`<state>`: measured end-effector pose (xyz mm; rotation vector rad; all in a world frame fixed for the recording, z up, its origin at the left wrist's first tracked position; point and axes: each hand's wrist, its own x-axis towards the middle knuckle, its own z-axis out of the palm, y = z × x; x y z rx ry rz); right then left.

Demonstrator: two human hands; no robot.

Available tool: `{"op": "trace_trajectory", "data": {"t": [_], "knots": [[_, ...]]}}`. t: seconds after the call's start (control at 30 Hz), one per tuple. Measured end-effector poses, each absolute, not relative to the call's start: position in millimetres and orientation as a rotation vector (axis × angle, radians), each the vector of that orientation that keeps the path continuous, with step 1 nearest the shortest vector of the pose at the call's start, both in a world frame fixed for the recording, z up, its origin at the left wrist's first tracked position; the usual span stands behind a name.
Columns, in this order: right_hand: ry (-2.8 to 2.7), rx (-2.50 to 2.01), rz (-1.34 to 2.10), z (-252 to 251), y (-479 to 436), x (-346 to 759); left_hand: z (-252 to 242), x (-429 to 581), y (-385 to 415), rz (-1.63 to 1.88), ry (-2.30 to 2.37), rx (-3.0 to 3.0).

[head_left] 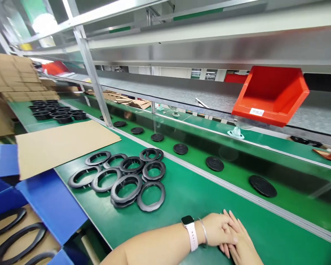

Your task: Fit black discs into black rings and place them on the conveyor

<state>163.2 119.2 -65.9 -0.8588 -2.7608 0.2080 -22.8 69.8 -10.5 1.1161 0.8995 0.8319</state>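
Note:
My left hand (215, 229), with a pink-strapped watch and a silver bangle on the wrist, rests against my right hand (243, 243) over the green bench top near the front edge. The left fingers fold around the right hand; part of them is hidden. My right hand's fingers are stretched out past the left, holding no object. To the left of both hands lies a group of black rings (151, 196), some stacked on one another. Beyond the hands, a black disc (262, 186) lies flat on the green conveyor belt (237, 180).
More black discs (214, 163) line the belt, behind a metal rail. A cardboard sheet (66, 143) lies left of the rings. Below it, a blue box (55, 206) holds larger black rings (18, 241). A red bin (273, 95) hangs over the shelf edge above the belt.

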Motion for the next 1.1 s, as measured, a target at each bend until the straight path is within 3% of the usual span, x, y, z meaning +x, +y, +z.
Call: {"op": "trace_trajectory", "data": {"t": [0.27,1.1], "knots": [[-2.853,-0.816,0.201,-84,140,173,-27,-22,79,0.784,0.897,1.080],[-2.795,-0.900,0.337,-67,127,167,-17,-24,72,0.787,0.911,1.091]]}}
